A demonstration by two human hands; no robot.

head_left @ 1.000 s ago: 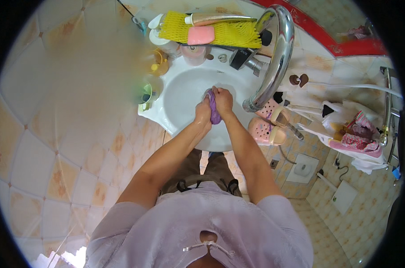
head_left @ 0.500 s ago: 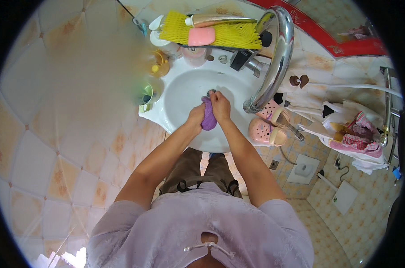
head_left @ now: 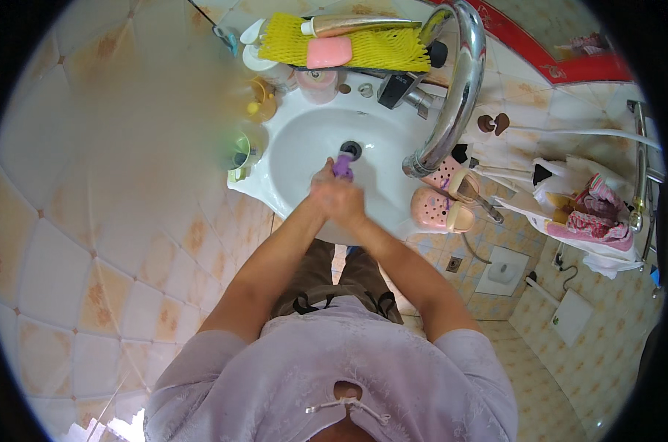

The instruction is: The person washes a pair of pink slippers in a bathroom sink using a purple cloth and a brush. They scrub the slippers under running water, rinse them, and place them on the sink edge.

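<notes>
Both hands are closed together over the near half of the white washbasin [head_left: 293, 155]. From between them a bunched purple cloth [head_left: 343, 166] sticks out toward the dark drain hole [head_left: 351, 151]; the rest of it is hidden in my grip. My left hand [head_left: 321, 182] wraps the cloth from the left. My right hand [head_left: 345, 200] is pressed against the left one, a little blurred, its fingers folded round the cloth. What kind of cloth it is cannot be made out.
A large chrome faucet [head_left: 463, 88] arches over the basin's right side. Behind the basin, pink soap [head_left: 329, 52] and a tube [head_left: 359, 27] lie on yellow netting [head_left: 282, 44]. Cups [head_left: 260, 101] line the left rim. Pink clogs [head_left: 429, 210] stand at the right.
My hands have drawn closer together and toward me. The purple cloth, before hanging long between them, is now gathered mostly inside them, and the drain has come into view.
</notes>
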